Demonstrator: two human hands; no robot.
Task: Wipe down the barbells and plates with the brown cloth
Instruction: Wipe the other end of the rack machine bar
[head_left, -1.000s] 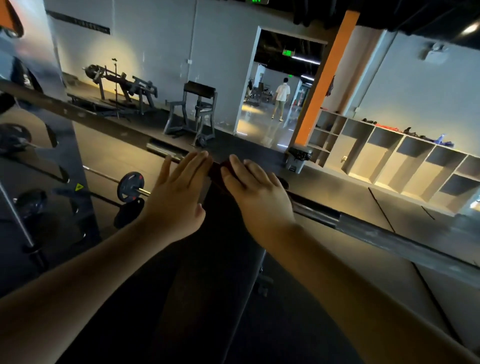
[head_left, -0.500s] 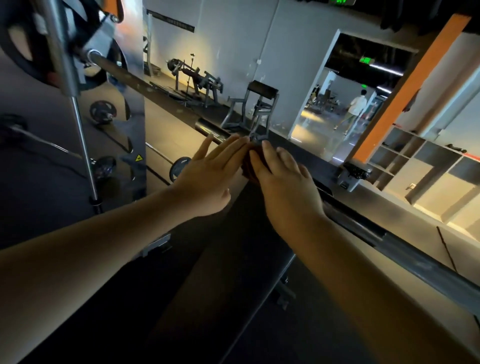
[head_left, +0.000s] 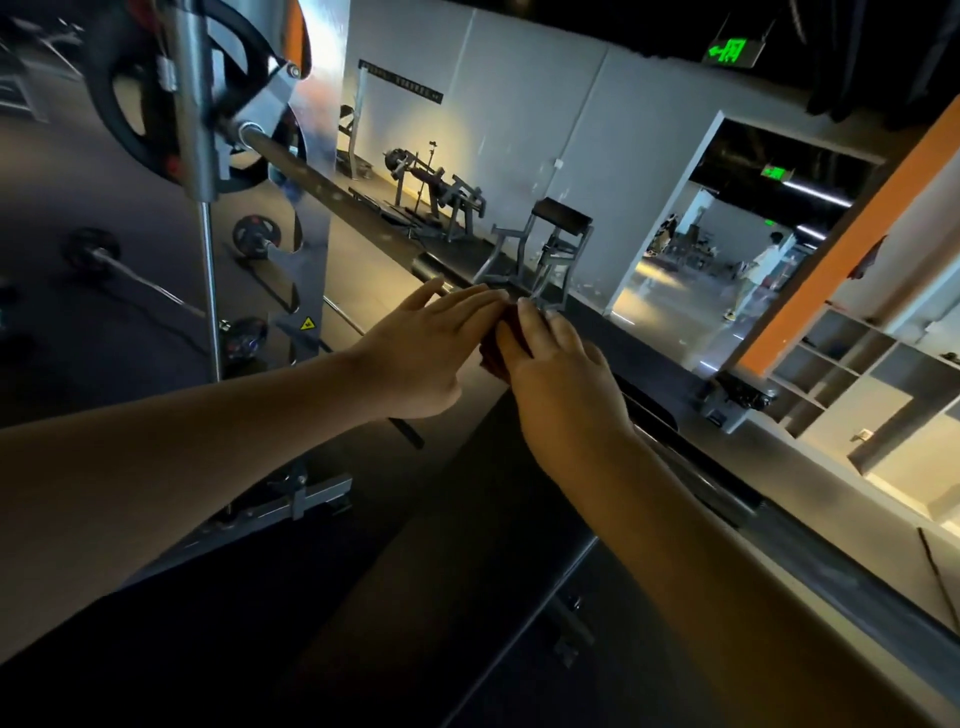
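On the barbell (head_left: 311, 182), brown cloth (head_left: 492, 347) between left fingers (head_left: 467, 306) and right fingers (head_left: 545, 332)

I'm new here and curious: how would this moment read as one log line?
phase: wiping barbell | brown cloth: on bar | left hand: flat, touching cloth | right hand: pressing cloth | weight plate: untouched

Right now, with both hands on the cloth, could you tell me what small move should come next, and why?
Probably slide the brown cloth left along the barbell toward the plate: the left hand and right hand press it on the bar, and a long bare stretch lies that way.
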